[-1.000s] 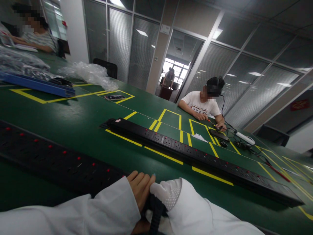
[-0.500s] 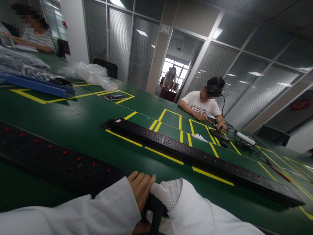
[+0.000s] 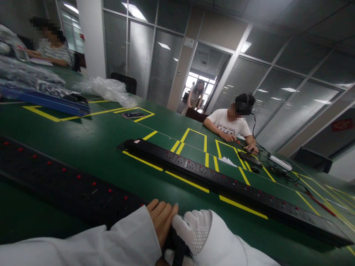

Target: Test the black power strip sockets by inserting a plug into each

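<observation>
Bare left hand (image 3: 163,221) and white-gloved right hand (image 3: 197,229) meet at the end of a long black socket strip (image 3: 72,184)

At the near edge of a green bench (image 3: 102,135) marked with yellow tape (image 3: 187,181), the left hand lies over the end of the strip, its fingers side by side; whether that grip is pinching anything cannot be told, its underside being hidden. Just beside it, the right hand has its grip curled tightly round a thick black cord (image 3: 181,249). The strip, dotted with red, runs from the hands along the near edge toward the near left corner. A second black socket strip (image 3: 210,175) slants across mid-bench toward the right edge, apart from both hands. By the far edge, a person in a white T-shirt (image 3: 226,122) leans over small parts near a white power strip (image 3: 280,162), while a long blue channel (image 3: 50,102) and crumpled clear plastic wrap (image 3: 107,90) lie toward the far left corner
</observation>
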A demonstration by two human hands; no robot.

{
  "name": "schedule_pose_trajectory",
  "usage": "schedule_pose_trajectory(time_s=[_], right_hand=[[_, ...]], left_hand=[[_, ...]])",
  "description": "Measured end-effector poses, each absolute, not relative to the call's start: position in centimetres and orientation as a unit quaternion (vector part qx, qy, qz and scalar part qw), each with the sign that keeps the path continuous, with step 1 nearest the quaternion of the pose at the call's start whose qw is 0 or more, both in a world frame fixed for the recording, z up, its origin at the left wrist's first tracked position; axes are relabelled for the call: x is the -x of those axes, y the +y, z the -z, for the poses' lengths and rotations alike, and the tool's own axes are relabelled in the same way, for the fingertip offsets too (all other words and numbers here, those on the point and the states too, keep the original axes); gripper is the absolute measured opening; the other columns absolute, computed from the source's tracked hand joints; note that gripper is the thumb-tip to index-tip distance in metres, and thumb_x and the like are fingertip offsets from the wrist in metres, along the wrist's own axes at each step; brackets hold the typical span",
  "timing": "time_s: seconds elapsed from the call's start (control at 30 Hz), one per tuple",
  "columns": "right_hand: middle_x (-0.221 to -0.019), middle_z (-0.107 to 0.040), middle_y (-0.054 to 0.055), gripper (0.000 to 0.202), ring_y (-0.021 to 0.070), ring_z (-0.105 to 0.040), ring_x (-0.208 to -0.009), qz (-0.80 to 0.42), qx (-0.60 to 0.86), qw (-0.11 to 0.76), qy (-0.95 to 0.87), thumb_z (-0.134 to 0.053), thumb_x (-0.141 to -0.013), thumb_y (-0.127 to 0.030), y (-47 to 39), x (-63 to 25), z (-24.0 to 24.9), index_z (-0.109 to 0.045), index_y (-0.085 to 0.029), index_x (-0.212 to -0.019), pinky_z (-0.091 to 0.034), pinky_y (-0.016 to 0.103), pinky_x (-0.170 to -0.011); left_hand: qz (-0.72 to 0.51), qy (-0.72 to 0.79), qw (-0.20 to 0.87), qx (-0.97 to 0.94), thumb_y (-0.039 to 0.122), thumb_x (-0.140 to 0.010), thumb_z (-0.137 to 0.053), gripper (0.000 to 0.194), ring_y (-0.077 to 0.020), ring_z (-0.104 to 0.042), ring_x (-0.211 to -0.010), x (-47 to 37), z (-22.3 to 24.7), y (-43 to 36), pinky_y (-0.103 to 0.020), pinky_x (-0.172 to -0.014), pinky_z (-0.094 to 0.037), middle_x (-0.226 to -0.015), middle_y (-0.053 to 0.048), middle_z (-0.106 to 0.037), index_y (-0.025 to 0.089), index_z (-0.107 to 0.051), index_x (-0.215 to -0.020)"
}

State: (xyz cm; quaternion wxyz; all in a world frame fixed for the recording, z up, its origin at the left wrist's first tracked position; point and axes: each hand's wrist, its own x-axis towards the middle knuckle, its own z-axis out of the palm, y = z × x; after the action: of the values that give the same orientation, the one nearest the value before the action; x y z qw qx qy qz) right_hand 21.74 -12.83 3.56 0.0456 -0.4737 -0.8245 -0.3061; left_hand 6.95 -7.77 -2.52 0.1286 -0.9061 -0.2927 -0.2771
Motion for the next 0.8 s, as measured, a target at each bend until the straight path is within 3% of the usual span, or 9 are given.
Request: schedule_pose_trajectory(time_s=[0.23, 0.47, 0.57, 0.67, 0.8], right_hand=[[-0.057, -0.055, -0.002, 0.010, 0.0179, -0.054, -0.046, 0.320, 0.470, 0.040, -0.821, -0.053, -0.071, -0.022, -13.3, -21.6, -2.9, -0.048, -0.021, -0.080, -0.027, 0.029, -0.045], [-0.069, -0.065, -0.002, 0.013, 0.0121, -0.061, -0.055, 0.204, 0.498, 0.057, -0.841, -0.048, -0.082, -0.009, -12.7, -21.7, -4.1, -0.057, -0.019, -0.083, -0.037, 0.022, -0.046], [-0.075, -0.063, -0.001, 0.009, 0.0091, -0.058, -0.059, 0.166, 0.474, 0.052, -0.863, -0.050, -0.089, -0.021, -13.1, -22.2, -5.1, -0.057, -0.016, -0.088, -0.044, 0.021, -0.053], [-0.081, -0.060, 0.000, 0.026, 0.0078, -0.056, -0.063, 0.130, 0.441, 0.050, -0.887, -0.049, -0.091, -0.037, -13.5, -22.7, -6.0, -0.058, -0.013, -0.096, -0.048, 0.023, -0.058], [-0.084, -0.060, 0.001, 0.027, 0.0084, -0.056, -0.065, 0.091, 0.427, 0.060, -0.898, -0.049, -0.090, -0.038, -13.4, -22.9, -6.8, -0.058, -0.013, -0.097, -0.049, 0.024, -0.059]], left_hand=[[0.306, -0.286, 0.161, 0.894, 0.000, -0.089, -0.030, 0.034, -0.0187, -0.059, -0.073, -7.5, 4.3, -7.2, -0.035, -0.070, -0.043, -0.085, -0.005, -0.064, 0.014, -0.053, -0.109], [0.302, -0.287, 0.151, 0.897, 0.000, -0.087, -0.035, 0.031, -0.0187, -0.059, -0.072, -7.5, 4.1, -7.1, -0.033, -0.067, -0.042, -0.083, -0.004, -0.064, 0.015, -0.054, -0.105], [0.309, -0.286, 0.164, 0.892, -0.001, -0.087, -0.035, 0.030, -0.0190, -0.059, -0.072, -7.5, 3.9, -7.2, -0.034, -0.068, -0.043, -0.082, -0.004, -0.064, 0.014, -0.055, -0.104], [0.301, -0.288, 0.165, 0.894, -0.003, -0.086, -0.036, 0.033, -0.0183, -0.060, -0.073, -7.5, 3.7, -7.4, -0.033, -0.069, -0.043, -0.083, -0.004, -0.064, 0.014, -0.055, -0.106], [0.304, -0.287, 0.169, 0.892, -0.004, -0.086, -0.036, 0.033, -0.0178, -0.060, -0.073, -7.5, 3.7, -7.4, -0.033, -0.071, -0.043, -0.084, -0.004, -0.064, 0.013, -0.054, -0.107]])
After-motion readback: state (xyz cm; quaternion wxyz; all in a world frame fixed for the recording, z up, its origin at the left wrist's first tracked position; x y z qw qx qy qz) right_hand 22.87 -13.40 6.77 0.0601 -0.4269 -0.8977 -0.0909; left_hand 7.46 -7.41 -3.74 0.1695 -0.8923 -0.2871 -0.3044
